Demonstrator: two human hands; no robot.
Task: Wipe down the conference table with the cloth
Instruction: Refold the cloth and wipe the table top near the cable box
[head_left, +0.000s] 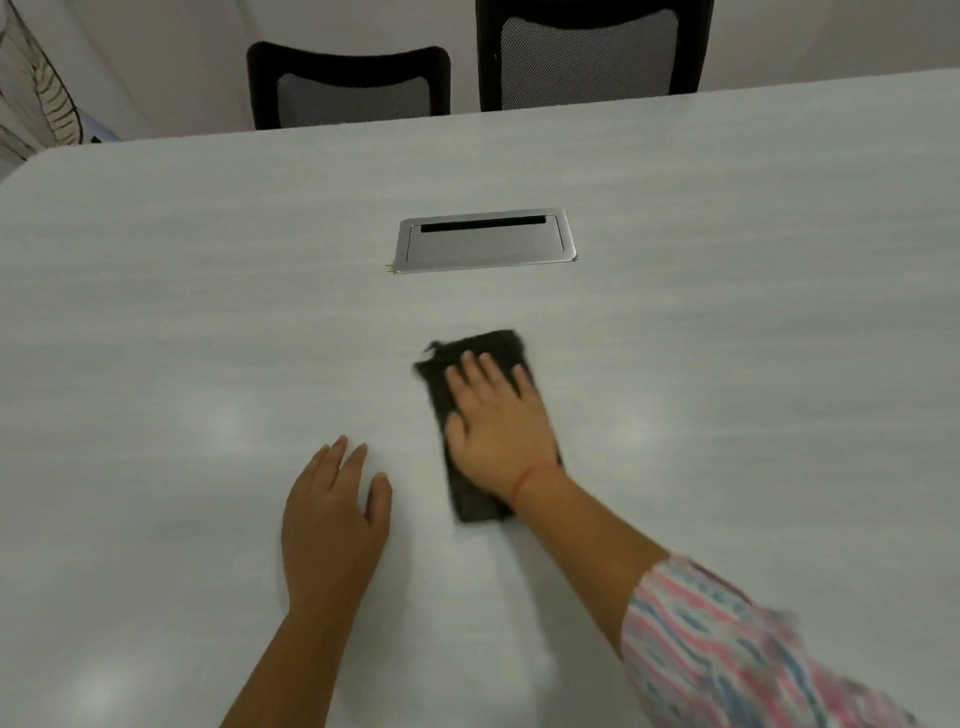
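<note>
A dark folded cloth (485, 347) lies flat on the pale grey conference table (727, 291), a little in front of the table's middle. My right hand (498, 421) presses flat on top of the cloth with its fingers spread, covering the cloth's middle. The cloth's edges look blurred. My left hand (332, 514) rests palm down on the bare table just left of the cloth, fingers apart, holding nothing.
A silver cable hatch (485, 244) is set into the table beyond the cloth. Two black mesh-backed chairs (348, 88) (592, 57) stand at the far edge. A fan grille (36, 98) shows at the far left.
</note>
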